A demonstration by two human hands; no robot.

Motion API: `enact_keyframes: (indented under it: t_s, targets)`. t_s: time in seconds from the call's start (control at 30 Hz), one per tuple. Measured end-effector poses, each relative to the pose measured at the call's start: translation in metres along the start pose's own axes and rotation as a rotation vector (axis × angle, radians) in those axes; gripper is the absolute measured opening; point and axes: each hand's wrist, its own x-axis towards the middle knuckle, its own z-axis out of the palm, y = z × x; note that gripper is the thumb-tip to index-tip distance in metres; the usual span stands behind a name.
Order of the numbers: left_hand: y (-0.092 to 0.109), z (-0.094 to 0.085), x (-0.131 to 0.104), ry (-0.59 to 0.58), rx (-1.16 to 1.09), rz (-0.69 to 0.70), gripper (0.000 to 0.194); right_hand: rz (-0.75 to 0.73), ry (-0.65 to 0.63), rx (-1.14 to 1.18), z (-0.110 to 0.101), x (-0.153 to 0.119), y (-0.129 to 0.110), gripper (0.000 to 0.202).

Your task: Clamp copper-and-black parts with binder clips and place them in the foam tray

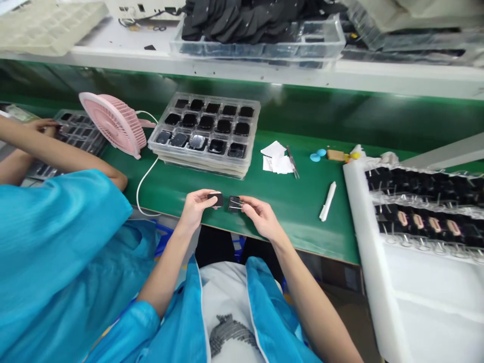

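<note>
Green desk [302, 212] spans the view, its near edge at 6 o'clock. White foam tray [416, 282] at 4 o'clock holds rows of black parts with wire leads; count unreadable. One stack of clear blister trays [206, 133] at 12 o'clock from the hands; the top tray shows 15 pockets, three rows of five, with dark parts in them. One pink fan [113, 123] at 10 o'clock, tilted, with its white cable [145, 179] looping toward the desk edge. One co-worker in a blue sleeve [56, 242] at 9 o'clock, with a hand on another tray [81, 133]. One white pen-like stick [327, 201] at 3 o'clock. A few white paper slips [276, 157] at 1 o'clock, one pair of tweezers [292, 161] just beside them.

Two small black parts: left hand [194, 206] pinches the plain black block [216, 199] at the fingertips; right hand [259, 214] pinches the black part with metal pins [234, 203]. The parts sit side by side between the hands, nearly touching, above the desk's near edge.
</note>
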Motion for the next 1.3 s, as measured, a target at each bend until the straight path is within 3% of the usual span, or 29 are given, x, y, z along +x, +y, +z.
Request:
enact_keyframes:
  t_s: [0.47,0.97,1.3]
  targets:
    - [-0.004,0.005,-0.009,-0.131,0.034,-0.061,0.033,-0.001,-0.058,-0.028,-0.005,0.000,-0.001,0.052]
    - [0.003,0.013,-0.015,-0.074,0.216,-0.012,0.039,-0.060,-0.043,-0.058,-0.001,0.002,0.000,0.045]
    - [0.001,0.012,-0.013,-0.073,0.192,-0.030,0.042,-0.043,-0.044,-0.075,-0.001,0.002,-0.001,0.043]
